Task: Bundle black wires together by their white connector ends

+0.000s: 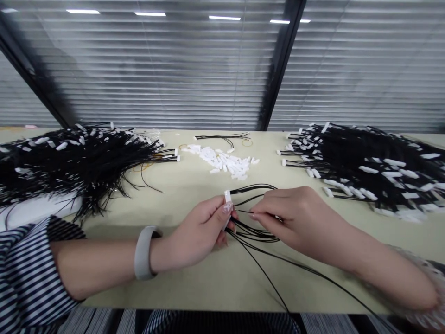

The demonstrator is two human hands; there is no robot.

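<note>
Near the front middle of the table, my left hand (pixel 205 220) pinches a white connector housing (pixel 227 196) between thumb and fingers, covering its lower part. Several black wires (pixel 255 232) run out of the housing to the right and loop beneath my other hand. My right hand (pixel 292 213) is closed on a single black wire (pixel 245 211), whose bare tip points left at the housing, a short gap away from it. Two long wires trail off towards the table's front edge and lower right.
A small heap of white connector housings (pixel 225 160) lies mid-table, with a short wire harness (pixel 222 136) behind it. Large piles of black wires with white connectors fill the left (pixel 86 157) and right (pixel 358 153) sides. Window blinds (pixel 167 69) stand behind the table (pixel 194 283).
</note>
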